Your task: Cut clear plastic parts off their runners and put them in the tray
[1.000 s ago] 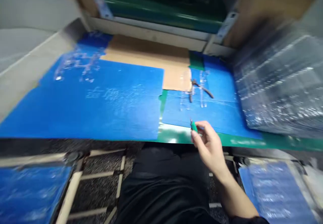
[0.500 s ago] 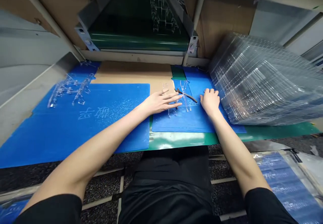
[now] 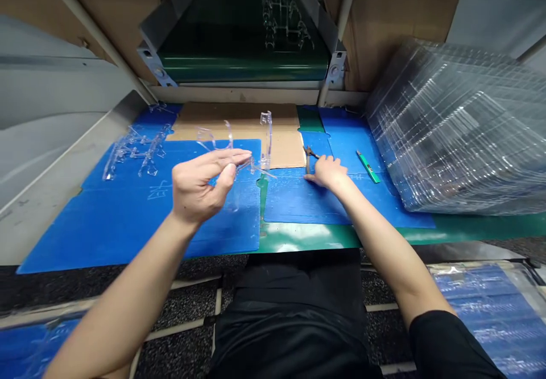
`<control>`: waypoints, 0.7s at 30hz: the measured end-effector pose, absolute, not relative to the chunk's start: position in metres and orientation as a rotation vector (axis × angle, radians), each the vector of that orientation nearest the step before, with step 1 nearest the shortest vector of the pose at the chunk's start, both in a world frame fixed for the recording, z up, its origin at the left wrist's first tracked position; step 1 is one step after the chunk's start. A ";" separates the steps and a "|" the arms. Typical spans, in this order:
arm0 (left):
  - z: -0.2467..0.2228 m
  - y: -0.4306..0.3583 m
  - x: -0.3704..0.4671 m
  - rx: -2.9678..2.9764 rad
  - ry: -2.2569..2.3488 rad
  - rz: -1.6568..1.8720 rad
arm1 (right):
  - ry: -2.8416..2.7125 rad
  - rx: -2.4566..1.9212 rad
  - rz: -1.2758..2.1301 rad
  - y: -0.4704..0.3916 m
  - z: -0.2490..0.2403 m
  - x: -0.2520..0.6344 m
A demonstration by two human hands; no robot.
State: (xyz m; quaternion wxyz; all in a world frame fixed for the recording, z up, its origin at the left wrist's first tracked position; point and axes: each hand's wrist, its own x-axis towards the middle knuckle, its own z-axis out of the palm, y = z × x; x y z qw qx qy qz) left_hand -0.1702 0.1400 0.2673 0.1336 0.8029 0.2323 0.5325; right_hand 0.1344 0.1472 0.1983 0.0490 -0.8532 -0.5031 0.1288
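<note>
My left hand (image 3: pixel 205 182) is raised over the left blue sheet, thumb and fingers pinched on a clear plastic moulded part (image 3: pixel 266 140). Thin branches of that part stick out above and to the right of my fingers. My right hand (image 3: pixel 331 173) is low over the right blue sheet, closed around the handles of dark pliers (image 3: pixel 310 152). The pliers' jaws point away from me, and my palm hides part of the handles. To the right of that hand lies a green pen-shaped tool (image 3: pixel 368 167), touching neither hand.
More clear moulded parts (image 3: pixel 139 150) lie on the left blue sheet (image 3: pixel 128 214). A tall stack of clear plastic trays (image 3: pixel 464 134) stands at the right. At the back, a green conveyor belt (image 3: pixel 243 69) between metal brackets carries another clear part (image 3: pixel 281 12). Cardboard (image 3: pixel 239 112) lies below it.
My left hand has lifted the clear moulded part off the right sheet and moved left with it. My right hand has shifted left onto the pliers, uncovering the green tool.
</note>
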 end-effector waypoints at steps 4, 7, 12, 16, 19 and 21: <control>0.241 0.100 -0.156 1.690 0.833 1.698 | -1.433 -2.561 0.423 0.145 0.209 0.143; 0.220 0.088 -0.141 1.344 0.855 1.770 | -1.423 -2.422 0.462 0.104 0.219 0.148; 0.196 0.084 -0.122 1.086 0.888 1.686 | -1.402 -1.849 0.788 -0.028 0.237 0.103; 0.189 0.078 -0.108 1.074 0.860 1.602 | -1.512 -1.521 1.465 -0.083 0.241 0.050; 0.186 0.067 -0.100 1.077 0.793 1.563 | -1.553 -1.543 1.563 -0.078 0.236 0.035; 0.184 0.060 -0.096 1.084 0.759 1.536 | -1.536 -1.523 1.587 -0.072 0.232 0.036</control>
